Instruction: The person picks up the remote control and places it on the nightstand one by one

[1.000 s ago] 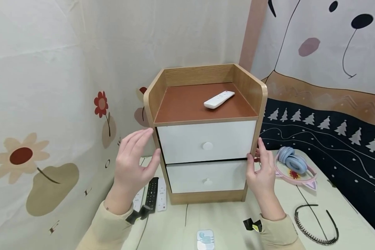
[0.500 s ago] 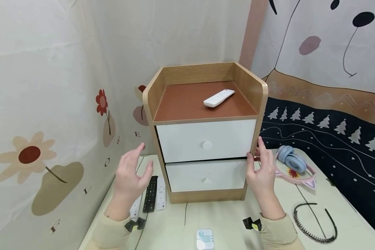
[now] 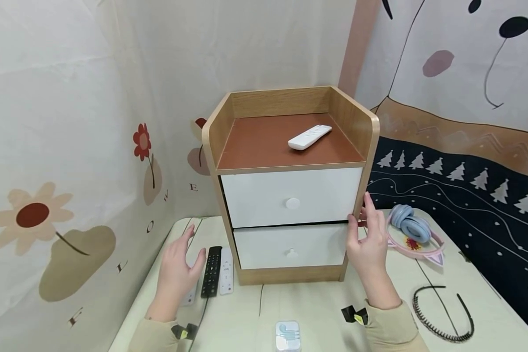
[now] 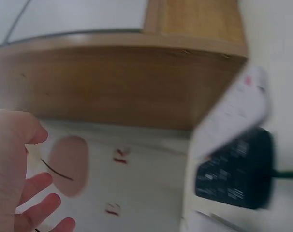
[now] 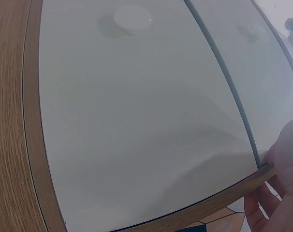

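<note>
The right grip (image 3: 368, 244) pinches the edge of a boxy, brown-and-white wooden cabinet (image 3: 264, 198) on the pale, flat desk (image 3: 319, 313), probably to steady it; the left grip (image 3: 176, 274), loosely spread, holds nothing.

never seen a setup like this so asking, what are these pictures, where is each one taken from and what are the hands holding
There is no machine here: these are a person's bare hands. The wide picture comes from a camera on the head, looking forward and down; the two closer ones come from a camera on each wrist. On the table stands a wooden cabinet with a white remote on top. To its left lie a black remote and paler ones; to its right, a pink headband and a black headband. The right hand holds the cabinet's right edge, thumb at the front, fingers at the side. The left hand holds nothing.
</note>
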Motion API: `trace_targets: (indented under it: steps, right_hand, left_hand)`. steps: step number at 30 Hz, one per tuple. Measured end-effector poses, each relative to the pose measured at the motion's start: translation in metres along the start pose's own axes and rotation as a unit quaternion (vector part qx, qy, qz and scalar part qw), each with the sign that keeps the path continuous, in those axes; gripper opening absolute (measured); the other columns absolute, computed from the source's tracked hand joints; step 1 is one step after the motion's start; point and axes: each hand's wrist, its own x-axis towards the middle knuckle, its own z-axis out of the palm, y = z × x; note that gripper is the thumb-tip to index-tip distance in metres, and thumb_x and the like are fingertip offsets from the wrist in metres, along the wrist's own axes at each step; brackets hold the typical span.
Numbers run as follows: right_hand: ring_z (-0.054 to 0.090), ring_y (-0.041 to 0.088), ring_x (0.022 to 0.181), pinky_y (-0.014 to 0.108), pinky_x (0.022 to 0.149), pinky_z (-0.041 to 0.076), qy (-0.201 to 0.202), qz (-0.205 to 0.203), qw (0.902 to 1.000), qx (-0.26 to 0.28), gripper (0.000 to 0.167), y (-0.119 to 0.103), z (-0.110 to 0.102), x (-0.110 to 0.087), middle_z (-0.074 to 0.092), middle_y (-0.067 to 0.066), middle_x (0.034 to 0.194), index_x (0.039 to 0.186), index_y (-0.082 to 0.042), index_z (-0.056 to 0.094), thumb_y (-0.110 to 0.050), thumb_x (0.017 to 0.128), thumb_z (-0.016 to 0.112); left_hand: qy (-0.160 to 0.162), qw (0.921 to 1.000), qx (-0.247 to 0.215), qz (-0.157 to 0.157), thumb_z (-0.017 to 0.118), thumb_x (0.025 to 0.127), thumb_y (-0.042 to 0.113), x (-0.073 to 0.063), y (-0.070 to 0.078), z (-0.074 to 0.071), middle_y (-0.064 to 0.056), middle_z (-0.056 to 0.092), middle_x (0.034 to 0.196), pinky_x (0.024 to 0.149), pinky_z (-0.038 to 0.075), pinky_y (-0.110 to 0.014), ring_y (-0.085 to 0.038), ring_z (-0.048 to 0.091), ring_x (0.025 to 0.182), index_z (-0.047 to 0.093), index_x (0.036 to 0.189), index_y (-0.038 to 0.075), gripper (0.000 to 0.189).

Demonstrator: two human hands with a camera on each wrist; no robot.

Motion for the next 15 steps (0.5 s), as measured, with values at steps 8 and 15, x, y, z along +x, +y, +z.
trace_targets:
  steps: [8, 15]
  right_hand:
    - [0.062, 0.035, 0.103, 0.000, 0.096, 0.041, -0.005, 0.005, 1.0000, 0.001, 0.071, -0.002, -0.002, 0.002, 0.061, 0.029, 0.117, 0.165, -0.004, 0.046, 0.008, 0.099, 0.070]
    - [0.062, 0.036, 0.102, 0.000, 0.095, 0.041, -0.003, 0.009, 1.0000, 0.000, 0.071, 0.000, -0.001, -0.002, 0.061, 0.030, 0.115, 0.165, -0.004, 0.046, 0.008, 0.099, 0.070]
  left_hand:
    - [-0.083, 0.9926, 0.017, -0.087, 0.077, 0.099, 0.018, -0.021, -0.027, 0.014, -0.031, 0.061, 0.152, 0.114, 0.046, -0.072, -0.057, 0.058, 0.135, 0.045, 0.166, 0.007, 0.075]
    - [-0.150, 0.9765, 0.029, -0.152, 0.073, 0.103, 0.025, -0.033, -0.044, 0.018, -0.036, 0.052, 0.158, 0.118, 0.043, -0.075, -0.061, 0.053, 0.141, 0.038, 0.170, 0.009, 0.077]
